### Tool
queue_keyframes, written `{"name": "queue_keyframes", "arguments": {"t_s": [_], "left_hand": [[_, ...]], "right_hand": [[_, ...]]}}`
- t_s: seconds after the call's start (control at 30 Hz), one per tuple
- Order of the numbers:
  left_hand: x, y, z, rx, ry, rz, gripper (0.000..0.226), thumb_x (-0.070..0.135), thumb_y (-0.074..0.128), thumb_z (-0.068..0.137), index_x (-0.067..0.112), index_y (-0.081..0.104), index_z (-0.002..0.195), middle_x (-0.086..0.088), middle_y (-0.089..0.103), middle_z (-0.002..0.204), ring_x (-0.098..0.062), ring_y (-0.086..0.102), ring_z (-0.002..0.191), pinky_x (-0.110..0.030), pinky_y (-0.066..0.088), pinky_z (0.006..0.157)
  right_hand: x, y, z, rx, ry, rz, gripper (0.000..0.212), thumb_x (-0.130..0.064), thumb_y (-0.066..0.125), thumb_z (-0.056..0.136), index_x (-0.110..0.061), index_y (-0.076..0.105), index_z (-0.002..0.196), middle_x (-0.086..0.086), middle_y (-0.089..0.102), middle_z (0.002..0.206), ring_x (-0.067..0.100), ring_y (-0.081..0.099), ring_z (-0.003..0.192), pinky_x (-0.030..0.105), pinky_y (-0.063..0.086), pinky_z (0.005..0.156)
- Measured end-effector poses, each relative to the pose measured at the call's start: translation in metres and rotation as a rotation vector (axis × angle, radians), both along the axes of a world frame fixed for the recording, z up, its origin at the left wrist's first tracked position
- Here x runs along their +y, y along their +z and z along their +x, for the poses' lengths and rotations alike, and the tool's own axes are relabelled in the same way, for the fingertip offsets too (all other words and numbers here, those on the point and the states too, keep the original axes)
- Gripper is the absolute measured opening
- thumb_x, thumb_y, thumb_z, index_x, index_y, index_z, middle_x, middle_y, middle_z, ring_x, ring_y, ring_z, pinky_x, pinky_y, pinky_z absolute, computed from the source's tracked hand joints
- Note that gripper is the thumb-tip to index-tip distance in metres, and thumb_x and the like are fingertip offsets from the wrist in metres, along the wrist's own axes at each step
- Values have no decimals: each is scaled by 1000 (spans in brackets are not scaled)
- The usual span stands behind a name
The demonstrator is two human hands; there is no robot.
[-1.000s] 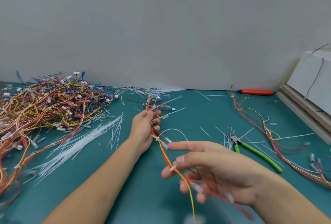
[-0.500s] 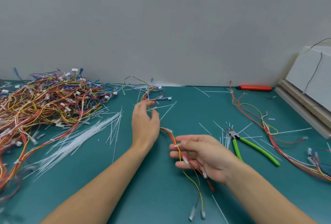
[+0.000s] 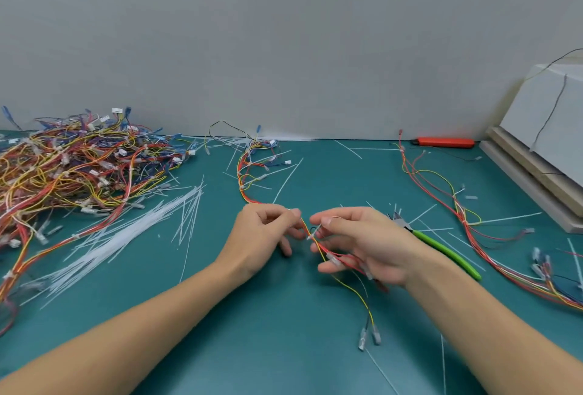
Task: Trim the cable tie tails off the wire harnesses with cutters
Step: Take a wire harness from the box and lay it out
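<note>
Both forearms are reaching in from the near edge of the teal-green table (image 3: 284,331) and converging at its centre. The left hand (image 3: 263,237) is lying knuckles-up, its thumb and forefinger forming a pinching grip on the red, orange and yellow wire harness (image 3: 318,246). The right hand (image 3: 362,246) is sitting just beside the left hand, palm turned inward, its thumb and forefinger pinching the same wire harness at a small white cable tie (image 3: 310,235), while its lower fingers are curling loosely under the wires. The harness is running from a loose bundle behind the left hand, passing between the two grips, and trailing toward the near edge, where two clear-sleeved terminals (image 3: 369,338) are resting on the table.

The green-handled cutters (image 3: 441,249) are lying on the table just behind the right hand, partly hidden by it. A large pile of multicoloured wire harnesses (image 3: 79,167) is lying well to the left of the left hand, with a sheaf of white cable ties (image 3: 126,237) between pile and hand. A second long red and yellow harness (image 3: 457,211) is lying beyond the cutters, and an orange bar-shaped object (image 3: 444,142) is lying against the grey wall.
</note>
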State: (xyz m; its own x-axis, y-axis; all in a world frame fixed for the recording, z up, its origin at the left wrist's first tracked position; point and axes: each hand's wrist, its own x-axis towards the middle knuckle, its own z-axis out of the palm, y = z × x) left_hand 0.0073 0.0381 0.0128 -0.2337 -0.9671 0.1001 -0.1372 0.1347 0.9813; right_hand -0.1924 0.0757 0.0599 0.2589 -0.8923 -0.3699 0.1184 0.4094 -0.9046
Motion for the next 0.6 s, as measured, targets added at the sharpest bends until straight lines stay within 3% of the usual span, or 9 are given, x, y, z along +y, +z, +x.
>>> {"name": "queue_keyframes", "arguments": {"t_s": [0.13, 0.23, 0.33, 0.43, 0.5, 0.6], "left_hand": [[15, 2, 2, 101, 51, 15, 26, 41, 81, 78, 21, 68, 87, -8, 77, 82, -28, 74, 68, -22, 46, 51], [17, 5, 3, 246, 0, 86, 43, 31, 86, 75, 14, 63, 107, -12, 79, 99, -21, 75, 89, -25, 53, 56], [18, 5, 7, 357, -12, 157, 38, 18, 83, 77, 12, 61, 108, -18, 78, 104, -21, 75, 91, -26, 55, 58], [16, 3, 11, 441, -33, 222, 40, 17, 82, 77, 11, 62, 112, -20, 76, 107, -20, 73, 81, -24, 51, 53], [18, 4, 11, 466, -79, 248, 41, 16, 81, 78, 11, 62, 115, -21, 76, 110, -18, 71, 76, -23, 49, 50], [20, 3, 11, 445, -150, 269, 38, 15, 80, 80, 13, 65, 115, -20, 75, 114, -16, 71, 71, -21, 47, 50]], "right_hand": [[2, -11, 5, -156, -32, -37, 19, -14, 63, 101, -6, 67, 117, 16, 73, 101, 35, 75, 105, 39, 63, 60], [8, -18, 10, -125, -138, -128, 18, -19, 70, 96, -9, 69, 112, 14, 76, 100, 25, 77, 95, 37, 61, 57], [16, -23, 9, -80, -151, -204, 31, -22, 82, 81, -13, 71, 109, 14, 76, 99, 21, 73, 83, 38, 61, 59], [21, -22, 7, 182, -96, -384, 24, -9, 80, 89, -29, 73, 101, 4, 75, 87, 15, 67, 73, 33, 59, 60], [22, -22, 5, 384, -98, -531, 31, -8, 77, 91, -38, 70, 98, -2, 74, 81, 10, 63, 70, 24, 53, 61], [25, -23, 6, 540, -119, -689, 30, -9, 76, 91, -37, 67, 100, -14, 70, 76, 3, 52, 58, 11, 41, 59]]}}
